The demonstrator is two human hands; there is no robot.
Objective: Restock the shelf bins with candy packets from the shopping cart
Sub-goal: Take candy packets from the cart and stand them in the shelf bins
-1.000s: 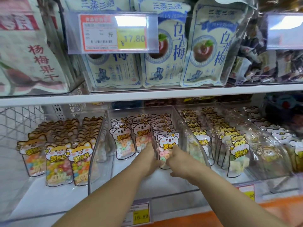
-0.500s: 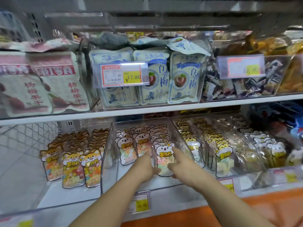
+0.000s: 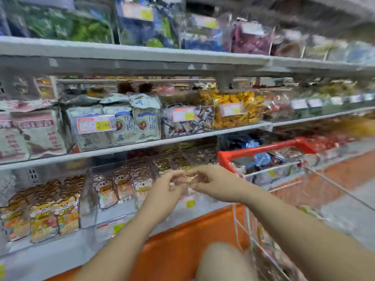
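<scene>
Head view: left hand and right hand close together, fingers curled, grip on anything unclear through blur.

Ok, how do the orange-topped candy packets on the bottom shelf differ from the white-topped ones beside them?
The orange-topped packets have orange animal heads and bright mixed candy; the white-topped packets have pale heads and pastel candy. The orange-topped ones stand further forward; the white-topped ones sit further back. Both stand upright in rows.
</scene>
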